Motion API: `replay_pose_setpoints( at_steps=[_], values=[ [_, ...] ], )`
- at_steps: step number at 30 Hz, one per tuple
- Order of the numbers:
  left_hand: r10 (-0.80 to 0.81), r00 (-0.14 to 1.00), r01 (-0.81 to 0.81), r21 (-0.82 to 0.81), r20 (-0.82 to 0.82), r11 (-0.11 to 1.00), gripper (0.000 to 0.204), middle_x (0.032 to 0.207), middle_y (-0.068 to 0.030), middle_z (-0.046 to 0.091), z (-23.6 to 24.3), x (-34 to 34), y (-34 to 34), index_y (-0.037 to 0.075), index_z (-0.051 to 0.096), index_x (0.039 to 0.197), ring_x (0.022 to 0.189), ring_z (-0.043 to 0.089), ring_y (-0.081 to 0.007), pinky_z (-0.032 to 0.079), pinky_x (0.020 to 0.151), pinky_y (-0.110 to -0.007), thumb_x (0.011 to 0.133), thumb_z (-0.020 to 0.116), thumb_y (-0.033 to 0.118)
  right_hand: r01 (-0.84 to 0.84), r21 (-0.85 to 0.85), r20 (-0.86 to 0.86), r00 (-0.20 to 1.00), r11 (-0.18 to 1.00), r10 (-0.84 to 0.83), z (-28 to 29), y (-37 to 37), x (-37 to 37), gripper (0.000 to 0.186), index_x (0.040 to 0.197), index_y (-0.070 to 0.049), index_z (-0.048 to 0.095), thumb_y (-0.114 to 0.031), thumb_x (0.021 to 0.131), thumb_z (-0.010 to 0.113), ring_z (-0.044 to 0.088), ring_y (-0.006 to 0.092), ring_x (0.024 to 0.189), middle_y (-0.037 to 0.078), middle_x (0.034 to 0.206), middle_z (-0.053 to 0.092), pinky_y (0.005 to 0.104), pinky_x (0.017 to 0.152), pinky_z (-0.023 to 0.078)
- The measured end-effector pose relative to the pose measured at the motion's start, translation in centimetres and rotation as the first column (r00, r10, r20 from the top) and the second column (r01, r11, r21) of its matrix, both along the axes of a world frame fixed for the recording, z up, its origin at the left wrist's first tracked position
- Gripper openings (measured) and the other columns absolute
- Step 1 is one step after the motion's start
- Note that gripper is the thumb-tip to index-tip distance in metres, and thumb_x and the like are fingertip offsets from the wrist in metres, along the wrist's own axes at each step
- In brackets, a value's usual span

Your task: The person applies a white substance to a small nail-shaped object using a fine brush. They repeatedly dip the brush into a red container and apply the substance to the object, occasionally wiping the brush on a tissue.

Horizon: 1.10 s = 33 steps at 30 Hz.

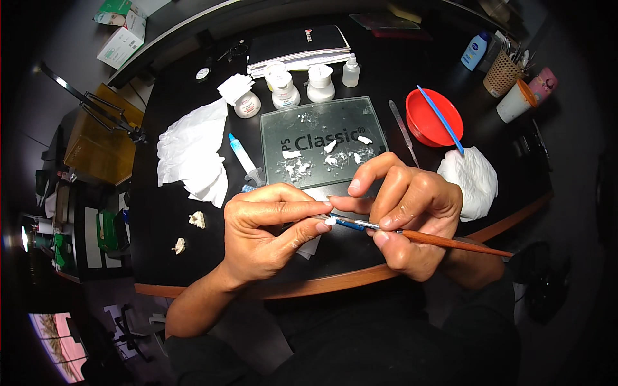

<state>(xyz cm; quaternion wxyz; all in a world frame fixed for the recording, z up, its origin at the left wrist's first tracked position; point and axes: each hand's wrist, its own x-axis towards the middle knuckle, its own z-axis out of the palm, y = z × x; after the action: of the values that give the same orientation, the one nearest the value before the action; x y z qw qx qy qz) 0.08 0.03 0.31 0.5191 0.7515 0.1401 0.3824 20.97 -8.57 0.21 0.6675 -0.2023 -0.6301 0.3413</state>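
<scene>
A slim, brown wooden-handled brush (445, 240) is gripped by the right hand (415, 212) on the near side of a rectangular grey glass plate (354, 113). There too, a small white piece (331, 221) is pinched by the left hand (265, 224).

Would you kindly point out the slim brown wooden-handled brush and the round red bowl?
Slim brown wooden-handled brush (438, 240), head view: middle of its handle.
Round red bowl (421, 122), head view: its bare inside.

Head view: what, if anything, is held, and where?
Right hand: brush, by the metal ferrule near its wooden handle. Left hand: small white piece at the fingertips; where it's gripped can't be told.
</scene>
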Motion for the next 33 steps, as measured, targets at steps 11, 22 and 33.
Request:
replay_pose_setpoints(
  at_steps=[11,22,33],
  values=[
    [-0.011,1.0,0.011,0.01,0.024,1.0,0.021,0.086,-0.0115,0.074,0.02,0.14,0.02,-0.001,0.079,0.101,0.074,0.07,-0.0142,0.053,0.063,-0.024,0.08,0.082,-0.002,0.015,0.009,0.023,1.0,1.0,-0.016,0.17,-0.08,0.06,0.03,0.093,-0.005,0.057,0.016,0.072,0.054,0.056,0.0273,0.11,0.009,0.084,0.059,0.052,0.096,0.06],
    [-0.009,0.999,0.008,-0.028,-0.045,1.0,0.022,0.086,-0.0116,0.074,0.03,-0.12,0.06,-0.001,0.079,0.103,0.074,0.07,-0.0139,0.053,0.064,-0.023,0.081,0.081,-0.001,0.017,-0.17,-0.212,0.976,0.985,-0.053,0.05,-0.25,-0.75,0.02,0.081,-0.001,0.061,0.016,0.071,0.061,0.063,0.0277,0.106,0.008,0.08,0.063,0.0437,0.093,0.063],
    [-0.014,1.0,0.014,-0.002,-0.021,1.0,0.02,0.085,-0.0113,0.074,0.17,-0.09,0.15,0.0,0.079,0.102,0.071,0.069,-0.0116,0.051,0.061,-0.022,0.082,0.081,-0.001,0.016,-0.155,-0.165,0.985,0.988,-0.042,0.14,-0.33,-0.56,0.021,0.082,-0.001,0.063,0.017,0.072,0.062,0.063,0.0274,0.109,0.009,0.082,0.064,0.0432,0.094,0.062]
  ],
)
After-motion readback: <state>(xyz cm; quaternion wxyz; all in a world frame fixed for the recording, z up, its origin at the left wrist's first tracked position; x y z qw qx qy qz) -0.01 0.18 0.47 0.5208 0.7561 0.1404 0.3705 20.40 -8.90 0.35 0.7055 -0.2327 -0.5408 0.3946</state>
